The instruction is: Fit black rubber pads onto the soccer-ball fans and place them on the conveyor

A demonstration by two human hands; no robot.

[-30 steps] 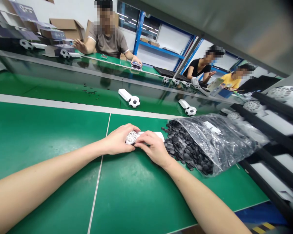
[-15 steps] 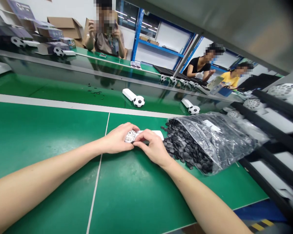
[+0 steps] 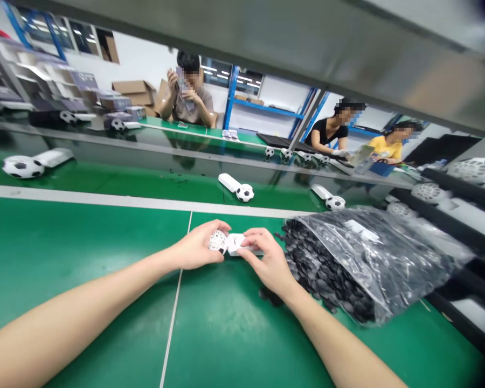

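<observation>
A white part with an openwork ball end (image 3: 217, 242) and a flat white handle lies between my hands above the green table. My left hand (image 3: 200, 245) is wrapped round the ball end, where a black patch shows low on its right side. The fingers of my right hand (image 3: 267, 258) are closed at the handle section; whether a small piece is between the fingertips is hidden. Just right of my right hand, many black pieces (image 3: 327, 269) spill from a clear plastic bag (image 3: 400, 264).
Beyond the pale strip (image 3: 105, 200), white handled pieces with black-and-white balls (image 3: 245, 192) lie on a green belt (image 3: 145, 186). A dark rack (image 3: 464, 221) holding white parts stands at the right. Three people sit across the line. A grey beam crosses overhead.
The view has tilted and shifted, bringing another ball piece in at left. My right hand has moved from the ball end towards the handle. A black patch now shows on the ball.
</observation>
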